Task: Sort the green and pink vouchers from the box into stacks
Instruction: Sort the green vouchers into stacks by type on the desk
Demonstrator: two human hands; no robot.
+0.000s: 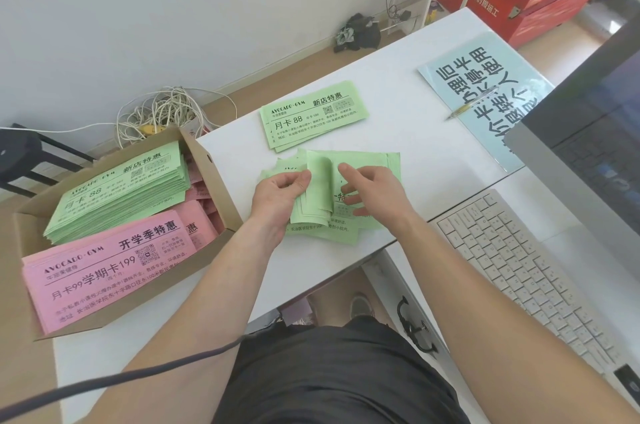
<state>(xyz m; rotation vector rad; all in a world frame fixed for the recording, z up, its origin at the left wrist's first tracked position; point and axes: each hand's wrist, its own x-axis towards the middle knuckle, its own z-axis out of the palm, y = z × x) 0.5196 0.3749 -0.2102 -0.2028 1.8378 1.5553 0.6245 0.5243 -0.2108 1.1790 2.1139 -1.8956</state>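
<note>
A cardboard box point(214, 177) at the left holds a pile of green vouchers point(117, 191) and pink vouchers point(104, 271). A small neat stack of green vouchers point(311, 115) lies on the white desk point(415, 153) beyond my hands. Nearer me lies a loose bundle of green vouchers point(318, 201). My left hand point(280, 195) grips that bundle's left side, with several sheets curled up over its fingers. My right hand point(374, 191) rests on the bundle's right part, forefinger stretched onto the top sheet.
A white keyboard point(526, 271) and a monitor point(588, 132) stand at the right. A pale blue printed sheet point(485, 104) with a pen point(474, 103) on it lies at the back right. Tangled white cables point(162, 111) sit on the floor behind the box.
</note>
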